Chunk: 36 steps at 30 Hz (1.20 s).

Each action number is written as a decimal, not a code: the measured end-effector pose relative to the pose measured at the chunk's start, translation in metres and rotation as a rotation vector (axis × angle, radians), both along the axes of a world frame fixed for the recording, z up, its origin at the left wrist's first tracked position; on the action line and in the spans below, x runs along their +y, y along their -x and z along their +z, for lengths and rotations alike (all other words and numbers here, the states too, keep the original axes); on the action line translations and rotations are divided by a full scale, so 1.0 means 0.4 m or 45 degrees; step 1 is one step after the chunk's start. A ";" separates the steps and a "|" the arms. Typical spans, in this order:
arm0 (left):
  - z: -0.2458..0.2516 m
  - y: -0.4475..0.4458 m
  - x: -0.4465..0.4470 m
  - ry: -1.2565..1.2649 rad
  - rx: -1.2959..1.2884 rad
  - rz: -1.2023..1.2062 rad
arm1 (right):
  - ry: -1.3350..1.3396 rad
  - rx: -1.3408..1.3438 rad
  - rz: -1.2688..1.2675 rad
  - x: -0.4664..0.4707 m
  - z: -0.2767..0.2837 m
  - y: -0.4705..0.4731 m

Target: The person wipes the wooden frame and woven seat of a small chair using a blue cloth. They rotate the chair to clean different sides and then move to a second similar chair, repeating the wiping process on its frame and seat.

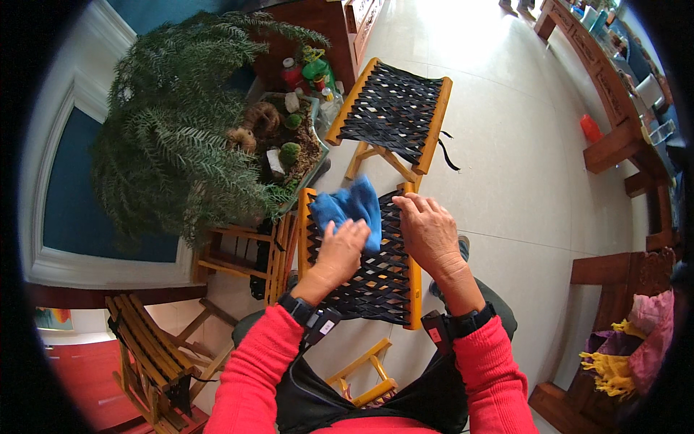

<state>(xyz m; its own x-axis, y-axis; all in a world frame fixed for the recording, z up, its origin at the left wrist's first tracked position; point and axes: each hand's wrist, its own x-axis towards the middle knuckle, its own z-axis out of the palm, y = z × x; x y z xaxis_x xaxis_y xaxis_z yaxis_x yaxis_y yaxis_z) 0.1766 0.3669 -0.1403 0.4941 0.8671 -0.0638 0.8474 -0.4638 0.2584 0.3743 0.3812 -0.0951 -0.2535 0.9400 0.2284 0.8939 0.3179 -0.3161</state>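
A folding stool (415, 293) with yellow wooden rails and a seat woven from black straps stands before me. My left hand (339, 252) holds a blue cloth (349, 209) against the woven seat, toward its far left part; cloth and fingers are slightly blurred. The fingers of my right hand (431, 230) curl over the far part of the stool's right rail, hiding some of it. Just beyond stands a second folding stool (393, 106) of the same make, a loose black strap end hanging off its right side.
A potted plant (179, 130) spreads feathery branches on the left, its planter holding moss and stones. Bottles (317, 68) stand behind it. Folded stools (149, 347) lean at lower left. Carved wooden furniture (607, 92) lines the right, with a fringed scarf (634, 347) near me.
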 end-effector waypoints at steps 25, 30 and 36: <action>0.193 0.035 -0.001 1.331 -1.095 -0.085 | -0.087 0.078 -0.146 0.011 0.006 0.005; 0.158 0.040 0.019 0.421 -1.230 0.208 | -0.210 0.168 -0.189 0.014 0.010 0.006; 0.054 0.035 0.008 0.022 -0.253 -0.081 | -0.161 0.163 -0.149 0.009 0.009 0.009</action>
<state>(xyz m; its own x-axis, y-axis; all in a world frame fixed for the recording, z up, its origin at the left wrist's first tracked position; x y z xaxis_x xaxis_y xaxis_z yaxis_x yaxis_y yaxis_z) 0.1628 0.3702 -0.1187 0.5524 0.8332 0.0256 0.7479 -0.5090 0.4261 0.3708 0.3847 -0.0914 -0.1056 0.9232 0.3695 0.8823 0.2584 -0.3935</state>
